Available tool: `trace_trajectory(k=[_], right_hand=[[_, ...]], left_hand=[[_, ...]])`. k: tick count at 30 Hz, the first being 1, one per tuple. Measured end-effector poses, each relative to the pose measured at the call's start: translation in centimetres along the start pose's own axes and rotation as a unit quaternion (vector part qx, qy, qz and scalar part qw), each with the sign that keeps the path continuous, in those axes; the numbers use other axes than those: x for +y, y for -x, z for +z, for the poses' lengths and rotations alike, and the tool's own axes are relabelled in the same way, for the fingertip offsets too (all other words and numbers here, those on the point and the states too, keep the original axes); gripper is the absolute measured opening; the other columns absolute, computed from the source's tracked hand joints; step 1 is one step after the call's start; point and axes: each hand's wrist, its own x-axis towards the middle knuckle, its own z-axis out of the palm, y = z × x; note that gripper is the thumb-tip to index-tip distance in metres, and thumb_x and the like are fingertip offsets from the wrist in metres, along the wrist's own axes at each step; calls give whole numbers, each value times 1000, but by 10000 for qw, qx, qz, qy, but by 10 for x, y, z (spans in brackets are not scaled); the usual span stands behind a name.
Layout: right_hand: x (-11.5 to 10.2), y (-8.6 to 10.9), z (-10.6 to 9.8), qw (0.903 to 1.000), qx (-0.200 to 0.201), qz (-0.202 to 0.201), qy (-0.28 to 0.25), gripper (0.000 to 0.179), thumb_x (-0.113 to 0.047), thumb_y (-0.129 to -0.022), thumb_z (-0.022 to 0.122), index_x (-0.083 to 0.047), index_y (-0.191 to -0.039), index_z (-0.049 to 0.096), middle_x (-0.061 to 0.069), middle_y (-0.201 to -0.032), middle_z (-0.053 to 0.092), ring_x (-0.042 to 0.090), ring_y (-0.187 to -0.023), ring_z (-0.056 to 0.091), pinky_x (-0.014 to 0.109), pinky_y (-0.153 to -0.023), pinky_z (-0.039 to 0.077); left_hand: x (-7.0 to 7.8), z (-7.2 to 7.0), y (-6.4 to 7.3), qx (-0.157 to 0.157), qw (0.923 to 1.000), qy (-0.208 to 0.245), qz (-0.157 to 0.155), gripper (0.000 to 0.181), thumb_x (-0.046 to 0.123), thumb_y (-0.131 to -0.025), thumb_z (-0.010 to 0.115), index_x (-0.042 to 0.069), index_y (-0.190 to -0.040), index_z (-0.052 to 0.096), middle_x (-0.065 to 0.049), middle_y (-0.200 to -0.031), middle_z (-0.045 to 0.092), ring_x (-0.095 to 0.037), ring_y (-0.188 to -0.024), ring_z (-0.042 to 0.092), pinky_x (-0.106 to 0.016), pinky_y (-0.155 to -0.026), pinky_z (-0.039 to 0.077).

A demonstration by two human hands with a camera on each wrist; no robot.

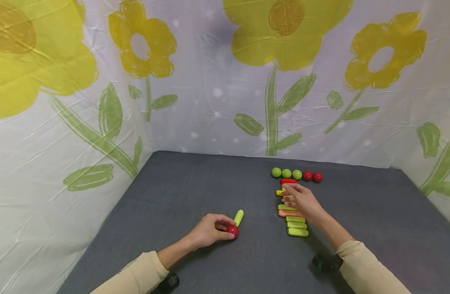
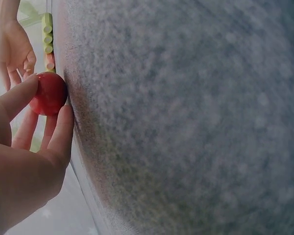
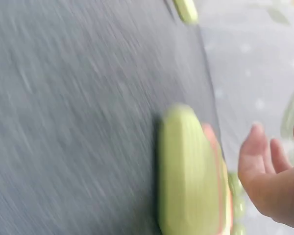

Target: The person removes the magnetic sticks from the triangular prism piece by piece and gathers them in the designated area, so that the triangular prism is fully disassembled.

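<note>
A shiny red ball is gripped between the thumb and fingers of my left hand, low over the dark table; the left wrist view shows the same red ball up close. Just beyond it lies a lone light-green stick. My right hand hovers over a column of short sticks, its fingers loosely bent with nothing between them, and it hides part of the column. Green sticks form the near end, followed by an orange stick, yellow ones and a red stick.
Beyond the column, a row of balls runs sideways: green balls on the left, red balls on the right. The grey table ends at a flower-printed cloth behind and at both sides.
</note>
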Motion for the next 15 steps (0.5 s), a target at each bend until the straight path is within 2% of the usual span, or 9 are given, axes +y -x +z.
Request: trace_trajectory(k=[3,7,10,15], right_hand=[[2,3,16,9981,-542,214,-218,56,-33,-100,51,8,-136,36,20,-113,54,18,-88,60,30,-79,53],[9,3,37,9921,-1068,503,-426,54,-29,-100,53,9,-134,38,18,-110,57,18,-90,62,30,-83,52],[15,4,52,9864,-1368,696,-584,49,-26,-100,52,9,-133,40,17,-109,59,20,-92,63,33,-86,51],[20,5,73,9780,-1776,800,-753,46,-23,-101,49,10,-133,41,17,-110,61,22,-95,64,37,-89,50]], left_hand=[[0,0,0,5,10000,-4,27,30,5,-78,79,5,-106,69,-4,-97,66,-17,-86,62,-30,-72,54],[0,0,0,20,10000,-50,74,30,5,-77,79,5,-106,70,-4,-97,66,-16,-85,62,-30,-72,54],[-1,1,0,13,9999,-82,122,30,6,-77,80,5,-105,70,-4,-97,66,-16,-85,63,-30,-72,54],[-1,1,0,-34,9997,-46,228,30,5,-77,79,4,-105,70,-5,-99,66,-17,-87,64,-30,-72,54]])
